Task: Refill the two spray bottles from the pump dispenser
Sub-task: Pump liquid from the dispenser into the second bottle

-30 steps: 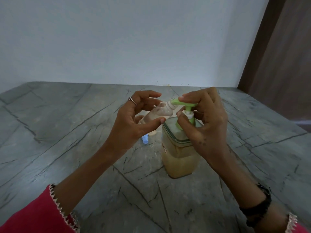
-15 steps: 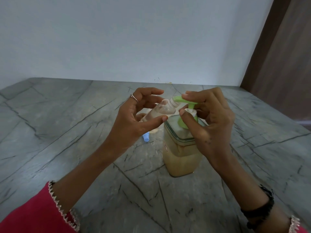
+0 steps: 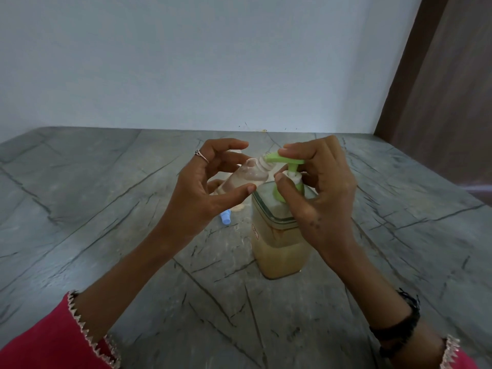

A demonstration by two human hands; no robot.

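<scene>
A square clear pump dispenser (image 3: 277, 251) with yellowish liquid and a green pump head (image 3: 286, 160) stands on the grey stone table. My left hand (image 3: 202, 190) holds a small clear spray bottle (image 3: 245, 177), tilted, with its open white neck right under the pump's spout. My right hand (image 3: 316, 187) curls around the pump, fingers on top of the green head and the thumb against its white collar. A blue cap (image 3: 225, 218) lies on the table behind my left hand. Something pale sits behind my left hand, mostly hidden.
The grey veined table (image 3: 106, 209) runs back to a pale wall. A dark brown door or panel (image 3: 447, 89) stands at the right.
The pump head has risen from its pressed-down position; my right hand rose with it. The bottle stays at the spout.
</scene>
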